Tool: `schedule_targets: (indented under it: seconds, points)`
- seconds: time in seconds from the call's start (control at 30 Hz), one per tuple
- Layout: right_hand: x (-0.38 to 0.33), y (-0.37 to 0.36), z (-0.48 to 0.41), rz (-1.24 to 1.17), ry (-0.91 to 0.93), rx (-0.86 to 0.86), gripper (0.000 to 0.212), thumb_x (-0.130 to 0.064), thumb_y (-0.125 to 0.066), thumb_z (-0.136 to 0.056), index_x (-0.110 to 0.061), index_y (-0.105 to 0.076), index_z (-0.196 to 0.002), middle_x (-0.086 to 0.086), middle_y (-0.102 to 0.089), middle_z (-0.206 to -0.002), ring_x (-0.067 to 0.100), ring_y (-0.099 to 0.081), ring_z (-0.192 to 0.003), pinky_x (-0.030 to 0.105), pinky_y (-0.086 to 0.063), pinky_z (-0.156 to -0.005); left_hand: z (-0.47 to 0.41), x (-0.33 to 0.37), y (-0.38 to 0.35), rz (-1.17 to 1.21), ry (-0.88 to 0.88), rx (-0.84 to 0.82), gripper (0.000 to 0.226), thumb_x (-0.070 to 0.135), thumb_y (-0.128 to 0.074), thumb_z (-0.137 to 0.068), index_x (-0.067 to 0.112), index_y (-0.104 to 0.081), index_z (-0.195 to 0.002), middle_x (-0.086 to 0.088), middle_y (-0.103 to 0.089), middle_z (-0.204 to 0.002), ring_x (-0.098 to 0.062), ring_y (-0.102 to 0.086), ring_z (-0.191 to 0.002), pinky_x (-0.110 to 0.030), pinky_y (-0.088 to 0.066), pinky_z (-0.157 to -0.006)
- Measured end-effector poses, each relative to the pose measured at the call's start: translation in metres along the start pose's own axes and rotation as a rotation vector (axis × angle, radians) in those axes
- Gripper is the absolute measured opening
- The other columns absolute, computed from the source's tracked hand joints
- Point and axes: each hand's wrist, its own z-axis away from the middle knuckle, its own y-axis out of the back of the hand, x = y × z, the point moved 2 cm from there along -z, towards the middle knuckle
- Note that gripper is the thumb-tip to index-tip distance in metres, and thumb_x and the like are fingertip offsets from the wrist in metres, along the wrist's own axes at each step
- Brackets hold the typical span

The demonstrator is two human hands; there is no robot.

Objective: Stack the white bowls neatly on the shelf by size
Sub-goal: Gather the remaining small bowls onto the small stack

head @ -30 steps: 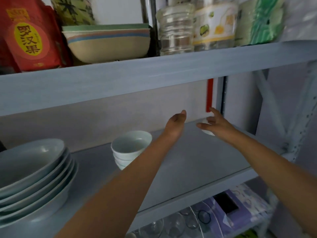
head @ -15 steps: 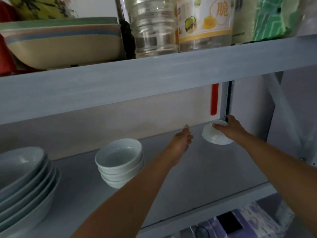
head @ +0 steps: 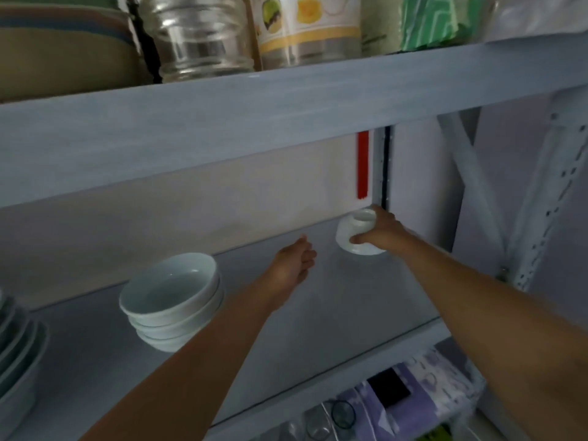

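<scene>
A small white bowl (head: 353, 230) is at the back right corner of the grey shelf (head: 334, 313), tipped so its foot points up and back. My right hand (head: 381, 232) grips it, thumb on the near side and fingers over its top. A stack of three white bowls (head: 173, 300) stands upright on the shelf at centre left. My left hand (head: 294, 264) hovers between the stack and the small bowl, fingers relaxed, holding nothing. Larger white bowls (head: 16, 354) are stacked at the far left edge, partly cut off.
The upper shelf board (head: 254, 122) hangs low over the hands and carries a striped bowl (head: 63, 46), a glass jar (head: 200, 36) and packets. A perforated metal upright (head: 547, 218) stands at right. Glassware and a patterned box (head: 413, 393) lie on the shelf below.
My right hand has closed round the small bowl and tipped it up off the shelf. My left hand stayed hovering near the middle. The view moved closer and rightward.
</scene>
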Motion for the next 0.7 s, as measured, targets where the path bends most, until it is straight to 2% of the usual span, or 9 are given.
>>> schedule_targets:
  seconds: [0.1,0.2,0.3,0.4,0.47,0.53,0.57,0.63,0.7]
  points:
    - [-0.013,-0.011,0.016,-0.052,-0.003,-0.079,0.140,-0.042,-0.090,-0.049,-0.035,0.006,-0.152,0.005,-0.025,-0.157,0.030,-0.035,-0.137,0.045,-0.038,-0.108,0.006,-0.002,-0.008,-0.067,-0.005,0.017,0.027,0.044,-0.041,-0.099,0.021,-0.056,-0.099,0.002,-0.057,-0.095,-0.012,-0.054,-0.088,-0.020,-0.037,-0.069]
    - [-0.029,-0.024,0.045,-0.112,0.028,-0.132,0.140,-0.040,-0.089,-0.053,-0.035,0.010,-0.151,0.009,-0.031,-0.153,0.030,-0.038,-0.135,0.044,-0.038,-0.108,0.018,-0.003,-0.013,-0.111,-0.056,0.055,0.028,0.034,-0.041,-0.101,0.013,-0.057,-0.110,-0.003,-0.055,-0.092,-0.009,-0.052,-0.077,-0.017,-0.041,-0.062]
    - [-0.040,-0.034,0.076,-0.257,0.086,-0.166,0.105,-0.036,-0.080,-0.073,-0.020,-0.014,-0.153,0.010,-0.046,-0.136,0.023,-0.051,-0.119,0.030,-0.042,-0.099,0.028,-0.006,-0.005,-0.172,-0.092,0.154,0.034,0.023,-0.040,-0.102,0.002,-0.055,-0.125,-0.012,-0.059,-0.106,-0.019,-0.057,-0.098,-0.018,-0.048,-0.066]
    - [-0.045,-0.034,0.096,-0.388,-0.001,-0.088,0.058,-0.043,-0.066,-0.083,-0.004,-0.057,-0.124,0.012,-0.063,-0.114,0.028,-0.064,-0.100,0.038,-0.053,-0.086,0.035,-0.011,0.018,-0.185,-0.077,0.322,0.033,0.024,-0.051,-0.092,0.001,-0.064,-0.111,-0.020,-0.066,-0.107,-0.022,-0.059,-0.090,-0.026,-0.044,-0.064]
    - [-0.049,-0.035,0.106,-0.374,-0.099,-0.077,0.048,-0.046,-0.055,-0.090,-0.003,-0.060,-0.108,0.009,-0.063,-0.092,0.022,-0.060,-0.073,0.032,-0.051,-0.059,0.039,-0.014,0.030,-0.178,-0.007,0.337,0.043,0.026,-0.051,-0.089,-0.005,-0.064,-0.115,-0.025,-0.066,-0.106,-0.027,-0.063,-0.092,-0.030,-0.040,-0.070]
    - [-0.052,-0.041,0.117,-0.308,-0.173,-0.110,0.047,-0.051,-0.045,-0.094,-0.007,-0.055,-0.110,0.007,-0.058,-0.087,0.018,-0.052,-0.066,0.026,-0.038,-0.050,0.045,-0.016,0.034,-0.234,0.042,0.336,0.052,0.035,-0.049,-0.088,-0.003,-0.061,-0.122,-0.022,-0.064,-0.117,-0.033,-0.063,-0.106,-0.029,-0.042,-0.075]
    - [-0.054,-0.046,0.120,-0.296,-0.194,-0.128,0.052,-0.054,-0.042,-0.094,-0.008,-0.054,-0.115,0.010,-0.059,-0.095,0.020,-0.055,-0.073,0.026,-0.040,-0.054,0.047,-0.016,0.035,-0.300,0.059,0.333,0.060,0.044,-0.048,-0.086,0.000,-0.059,-0.126,-0.020,-0.061,-0.124,-0.034,-0.060,-0.113,-0.030,-0.045,-0.083]
    - [-0.056,-0.054,0.122,-0.289,-0.205,-0.126,0.067,-0.061,-0.038,-0.092,-0.006,-0.053,-0.127,0.014,-0.060,-0.120,0.029,-0.060,-0.098,0.034,-0.050,-0.077,0.051,-0.017,0.037,-0.521,0.104,0.337,0.075,0.061,-0.040,-0.084,0.008,-0.052,-0.136,-0.019,-0.050,-0.139,-0.036,-0.049,-0.126,-0.037,-0.041,-0.104]
    - [-0.059,-0.059,0.125,-0.289,-0.211,-0.119,0.079,-0.068,-0.037,-0.086,-0.006,-0.051,-0.134,0.016,-0.055,-0.134,0.032,-0.056,-0.115,0.041,-0.046,-0.099,0.053,-0.018,0.037,-0.651,0.133,0.350,0.084,0.070,-0.032,-0.087,0.010,-0.043,-0.144,-0.021,-0.037,-0.148,-0.038,-0.037,-0.135,-0.040,-0.030,-0.113]
